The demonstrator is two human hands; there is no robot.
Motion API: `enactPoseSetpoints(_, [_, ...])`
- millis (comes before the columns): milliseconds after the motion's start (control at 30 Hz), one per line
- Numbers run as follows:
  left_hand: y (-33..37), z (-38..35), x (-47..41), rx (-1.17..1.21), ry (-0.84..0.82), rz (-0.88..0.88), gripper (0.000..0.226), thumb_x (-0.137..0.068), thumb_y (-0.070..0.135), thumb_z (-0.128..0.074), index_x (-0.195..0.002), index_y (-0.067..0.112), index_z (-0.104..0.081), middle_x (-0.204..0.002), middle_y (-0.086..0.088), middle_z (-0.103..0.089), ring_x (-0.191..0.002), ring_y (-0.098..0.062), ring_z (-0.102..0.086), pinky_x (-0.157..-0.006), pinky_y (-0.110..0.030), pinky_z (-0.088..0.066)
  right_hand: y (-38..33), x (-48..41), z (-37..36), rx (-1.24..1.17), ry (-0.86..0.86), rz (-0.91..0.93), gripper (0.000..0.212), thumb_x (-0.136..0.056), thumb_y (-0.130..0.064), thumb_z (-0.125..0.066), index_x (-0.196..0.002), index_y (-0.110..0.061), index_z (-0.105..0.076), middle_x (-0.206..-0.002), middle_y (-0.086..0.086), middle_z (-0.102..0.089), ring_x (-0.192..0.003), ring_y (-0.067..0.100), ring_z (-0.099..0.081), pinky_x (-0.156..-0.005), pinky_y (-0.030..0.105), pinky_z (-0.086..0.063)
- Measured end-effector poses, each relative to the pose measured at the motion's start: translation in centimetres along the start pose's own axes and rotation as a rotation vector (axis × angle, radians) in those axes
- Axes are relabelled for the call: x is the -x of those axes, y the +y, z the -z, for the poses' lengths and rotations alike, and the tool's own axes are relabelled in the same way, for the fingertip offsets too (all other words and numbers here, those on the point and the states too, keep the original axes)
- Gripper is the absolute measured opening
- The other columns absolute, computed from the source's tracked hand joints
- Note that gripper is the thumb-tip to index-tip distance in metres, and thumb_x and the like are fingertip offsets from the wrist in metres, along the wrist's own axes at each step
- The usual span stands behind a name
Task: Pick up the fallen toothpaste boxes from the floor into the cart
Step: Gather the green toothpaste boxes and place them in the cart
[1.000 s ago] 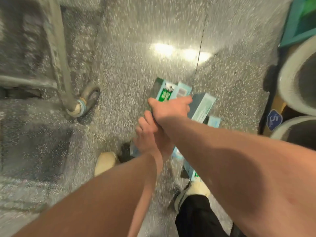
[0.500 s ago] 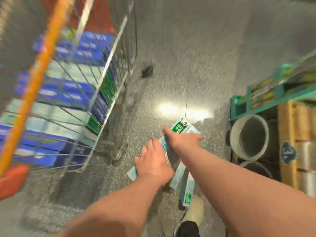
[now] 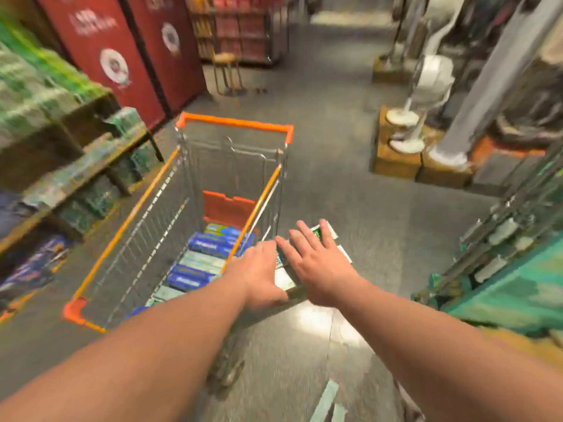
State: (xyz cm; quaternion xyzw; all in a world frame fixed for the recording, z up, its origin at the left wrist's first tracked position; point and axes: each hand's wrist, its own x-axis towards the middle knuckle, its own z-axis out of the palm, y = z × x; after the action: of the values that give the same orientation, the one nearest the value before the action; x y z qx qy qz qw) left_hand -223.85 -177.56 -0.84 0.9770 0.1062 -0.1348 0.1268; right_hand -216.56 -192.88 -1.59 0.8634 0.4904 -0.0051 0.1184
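Two bare hands hold a stack of white-and-green toothpaste boxes (image 3: 327, 236) just beside the right rim of the orange-trimmed wire shopping cart (image 3: 234, 121): the left hand (image 3: 259, 275) curls closed on the stack's near end, the right hand (image 3: 316, 263) lies flat on top with fingers spread. More blue and pale boxes (image 3: 201, 263) lie inside the cart, and one pale box (image 3: 326, 400) lies on the grey speckled floor (image 3: 335, 147) nearby.

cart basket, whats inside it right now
Inside the cart lie blue boxes and pale green boxes, stacked flat. The left hand and forearm cover the near end, so more there cannot be seen.
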Motion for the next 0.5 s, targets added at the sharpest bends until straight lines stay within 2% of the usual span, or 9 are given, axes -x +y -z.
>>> enactPoseSetpoints(67, [-0.4, 3.3, 1.3, -0.045, 0.046, -0.017, 0.098, -0.059, 0.064, -0.071, -0.138, 0.020, -0.035, -0.139, -0.003, -0.046, -0.134, -0.026, -0.045, -0.104, -0.044, -0.043, 1.2, -1.2, 3.0, 0.040, 0.099, 0.072, 0.111, -0.064, -0.043, -0.076, -0.155, -0.010, -0.023, -0.137, 0.016, -0.045, -0.136, 0.040, -0.039, -0.117, 0.066, -0.013])
enactPoseSetpoints(133, [-1.1, 5.7, 2.3, -0.128, 0.089, -0.024, 0.095, -0.064, 0.055, -0.075, -0.141, 0.020, -0.031, -0.137, -0.002, -0.044, -0.132, -0.026, -0.045, -0.103, -0.043, -0.041, 2.0, -2.6, 5.7, 0.044, 0.152, 0.145, 0.108, -0.052, -0.059, -0.075, -0.143, -0.011, -0.040, -0.115, 0.011, -0.054, -0.106, 0.035, -0.055, -0.110, 0.058, -0.033])
enactPoseSetpoints(200, [-2.1, 7.5, 2.8, -0.174, 0.129, -0.030, 0.098, -0.064, 0.055, -0.074, -0.144, 0.020, -0.029, -0.133, 0.000, -0.044, -0.129, -0.026, -0.045, -0.101, -0.044, -0.040, 2.0, -3.9, 8.5, 0.044, 0.167, 0.183, 0.099, -0.052, -0.066, -0.068, -0.133, -0.014, -0.045, -0.106, 0.008, -0.055, -0.093, 0.033, -0.057, -0.092, 0.048, -0.044])
enactPoseSetpoints(267, [-3.2, 9.0, 2.8, -0.212, 0.148, -0.004, 0.103, -0.063, 0.056, -0.073, -0.146, 0.018, -0.026, -0.133, 0.000, -0.043, -0.128, -0.026, -0.045, -0.102, -0.045, -0.040, 1.6, -5.4, 10.8, 0.059, 0.191, 0.197, 0.092, -0.052, -0.069, -0.060, -0.126, -0.016, -0.047, -0.103, 0.006, -0.054, -0.091, 0.031, -0.057, -0.082, 0.043, -0.047])
enactPoseSetpoints(367, [-5.4, 10.7, 1.4, -0.257, 0.172, 0.047, 0.097, -0.062, 0.058, -0.074, -0.139, 0.018, -0.030, -0.128, -0.002, -0.043, -0.123, -0.027, -0.047, -0.098, -0.046, -0.042, 1.0, -8.8, 12.6, 0.083, 0.199, 0.227, 0.085, -0.050, -0.072, -0.054, -0.116, -0.018, -0.049, -0.099, 0.003, -0.053, -0.086, 0.030, -0.058, -0.077, 0.040, -0.046])
enactPoseSetpoints(500, [-9.6, 12.2, -2.5, -0.268, 0.193, 0.048, 0.096, -0.065, 0.057, -0.075, -0.139, 0.015, -0.031, -0.129, -0.004, -0.044, -0.122, -0.028, -0.048, -0.100, -0.045, -0.043, 1.2, -15.3, 13.2, 0.122, 0.148, 0.233, 0.073, -0.053, -0.062, -0.069, -0.109, -0.020, -0.047, -0.096, 0.001, -0.054, -0.086, 0.029, -0.059, -0.079, 0.041, -0.047])
